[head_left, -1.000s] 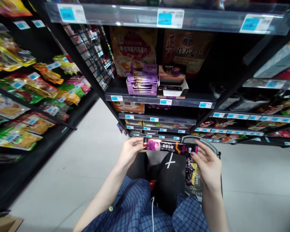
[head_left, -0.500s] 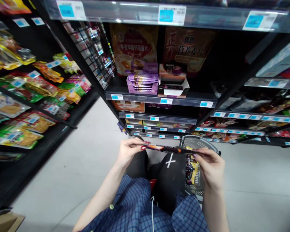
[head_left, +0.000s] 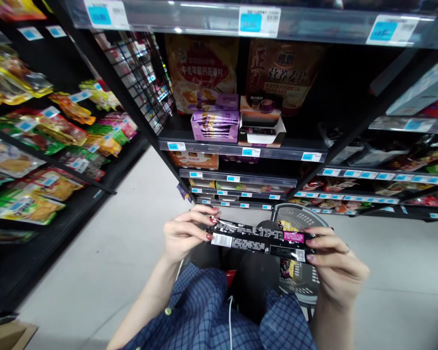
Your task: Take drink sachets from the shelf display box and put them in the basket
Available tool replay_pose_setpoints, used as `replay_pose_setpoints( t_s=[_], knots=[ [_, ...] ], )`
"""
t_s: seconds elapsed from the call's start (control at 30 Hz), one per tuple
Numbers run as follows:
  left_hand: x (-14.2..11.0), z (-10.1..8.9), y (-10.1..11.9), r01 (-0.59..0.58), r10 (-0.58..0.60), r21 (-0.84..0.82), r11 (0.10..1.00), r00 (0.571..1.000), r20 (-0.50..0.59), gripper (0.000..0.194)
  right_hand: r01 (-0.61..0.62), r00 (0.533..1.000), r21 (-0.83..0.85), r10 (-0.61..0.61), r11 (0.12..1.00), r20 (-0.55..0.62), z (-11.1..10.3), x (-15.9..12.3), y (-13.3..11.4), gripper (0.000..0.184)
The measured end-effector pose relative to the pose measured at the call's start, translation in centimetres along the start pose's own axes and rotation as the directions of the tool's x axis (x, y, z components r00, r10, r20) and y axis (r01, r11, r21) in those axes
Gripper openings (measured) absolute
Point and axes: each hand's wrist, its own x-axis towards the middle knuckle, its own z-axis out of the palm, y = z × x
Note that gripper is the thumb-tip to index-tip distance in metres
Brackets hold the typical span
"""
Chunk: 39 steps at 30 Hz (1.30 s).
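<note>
A long black stick sachet point(head_left: 259, 238) is stretched level between my two hands, above my knees. Its back faces me, with white print, a barcode at the left and a pink block at the right. My left hand point(head_left: 188, 231) pinches the left end. The right end is gripped by the fingers of my right hand point(head_left: 336, 257). Below and behind my right hand stands a grey basket point(head_left: 316, 282), holding yellow and dark packets point(head_left: 288, 267) that the sachet and hand partly cover.
Ahead is a black shelf unit with a purple box of sachets point(head_left: 215, 127), an open dark carton point(head_left: 261, 129) and large cereal bags point(head_left: 204, 73). Bagged snacks point(head_left: 40, 131) fill the left shelf. A cardboard box point(head_left: 9, 335) sits at the lower left.
The sachet has been turned over from its purple-printed front, past its thin edge, to its back. Both hands have moved slightly apart and lower.
</note>
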Motion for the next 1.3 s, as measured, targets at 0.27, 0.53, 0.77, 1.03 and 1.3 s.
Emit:
replay_pose_setpoints(
  t_s=[0.27, 0.53, 0.77, 1.03, 1.3],
  knots=[
    [-0.1, 0.0, 0.1, -0.011, 0.011, -0.002, 1.0, 0.999, 0.04, 0.014, -0.03, 0.999, 0.021, 0.031, 0.999, -0.019, 0.0, -0.4, -0.1, 0.038],
    [-0.6, 0.0, -0.4, 0.044, -0.044, 0.054, 0.998, 0.999, 0.0, 0.017, -0.168, 0.983, -0.043, 0.163, 0.985, -0.088, 0.3, -0.7, -0.2, 0.032],
    [-1.0, 0.8, -0.2, 0.352, -0.334, 0.112, 0.929, 0.93, -0.154, 0.014, -0.387, 0.905, -0.018, 0.376, 0.922, -0.2, 0.7, -1.4, 0.1, 0.02],
    [-1.3, 1.9, -0.4, 0.763, -0.775, -0.171, 0.623, 0.571, -0.273, 0.02, -0.685, 0.632, 0.185, 0.701, 0.704, -0.331, 1.5, -1.0, 0.3, 0.018],
    [-0.9, 2.1, -0.5, 0.789, -0.823, -0.237, 0.567, 0.552, -0.133, 0.056, -0.67, 0.648, 0.231, 0.708, 0.705, -0.281, 1.3, -0.9, 0.6, 0.03]
  ],
)
